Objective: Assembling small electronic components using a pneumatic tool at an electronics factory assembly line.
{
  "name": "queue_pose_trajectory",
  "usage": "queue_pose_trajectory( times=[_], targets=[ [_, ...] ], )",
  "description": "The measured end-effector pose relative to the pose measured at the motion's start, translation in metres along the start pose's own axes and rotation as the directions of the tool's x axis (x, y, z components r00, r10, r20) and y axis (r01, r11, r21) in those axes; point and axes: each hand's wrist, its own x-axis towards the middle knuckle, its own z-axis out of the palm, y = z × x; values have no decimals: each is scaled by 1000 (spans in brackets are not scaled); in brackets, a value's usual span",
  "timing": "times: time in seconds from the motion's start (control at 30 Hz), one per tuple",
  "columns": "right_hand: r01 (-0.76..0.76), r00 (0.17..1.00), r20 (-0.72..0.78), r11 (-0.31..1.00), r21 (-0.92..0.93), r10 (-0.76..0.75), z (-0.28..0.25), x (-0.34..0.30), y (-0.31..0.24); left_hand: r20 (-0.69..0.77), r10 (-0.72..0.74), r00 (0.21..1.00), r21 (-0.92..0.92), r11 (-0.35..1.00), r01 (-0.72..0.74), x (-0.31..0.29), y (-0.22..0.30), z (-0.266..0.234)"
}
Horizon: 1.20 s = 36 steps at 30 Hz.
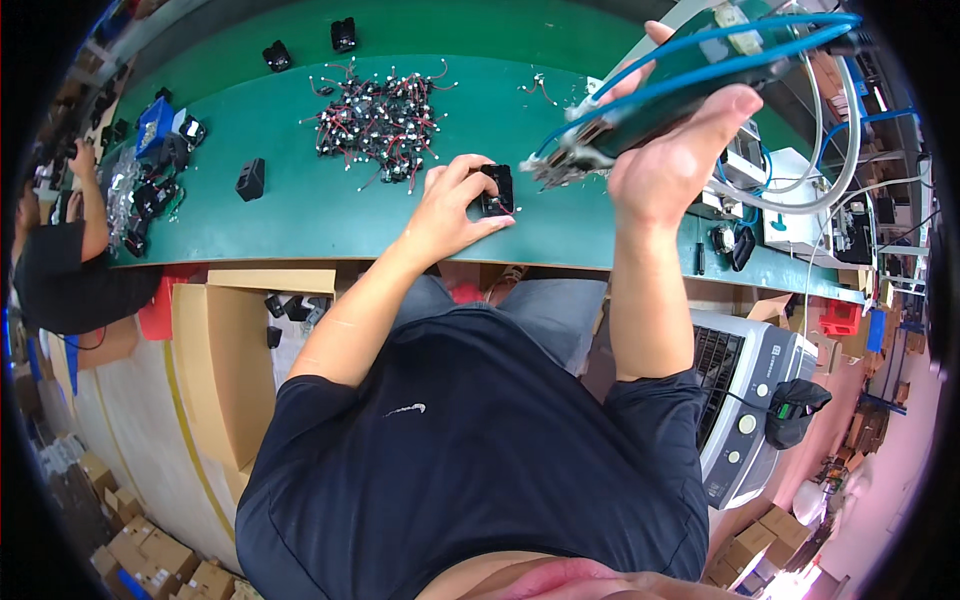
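Note:
My left hand (450, 212) rests on the green table (290, 225), its fingers closed round a small black plastic housing (497, 188). A bit of red wire shows at the housing's lower edge. Raised to the right of it, my right hand (665, 165) grips a dark hand-held tool (650, 118) with a metal front end and blue hoses (700, 40). The tool's tip points left toward the housing and stays apart from it. Beyond my left hand lies a heap of small connectors with red and black wires (380, 125). A similar black housing (250, 178) stands left of the heap.
More black housings (343, 35) lie at the table's far side. At far left a co-worker (75, 260) sits near a blue bin (155, 125). White equipment (790, 190) with cables stands right. An open cardboard box (215, 370) and an air cooler (745, 410) flank me.

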Motion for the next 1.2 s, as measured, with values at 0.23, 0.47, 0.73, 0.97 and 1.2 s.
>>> queue_pose_trajectory(
  times=[0.23, 0.47, 0.73, 0.97, 1.2],
  targets=[
    [-78, 997, 42, 982, 172, 72, 20, -27, 17, 15, 9, 1000, 50, 999, -10, -3, -2, 4],
    [-63, 996, 73, 977, 204, 49, 11, -38, 34, 21, -52, 998, 32, 998, 51, -2, 4, 1],
    [-50, 998, 55, 984, 170, 41, 12, -40, 41, 48, -33, 998, 21, 999, 32, -1, 4, -3],
    [-40, 998, 54, 979, 199, 30, 11, -41, 43, 43, -36, 998, 13, 999, 35, -1, 2, -3],
    [-15, 998, 66, 981, 192, 3, 12, -41, 42, 9, -17, 1000, 4, 1000, 17, -2, 2, -1]
  ],
)
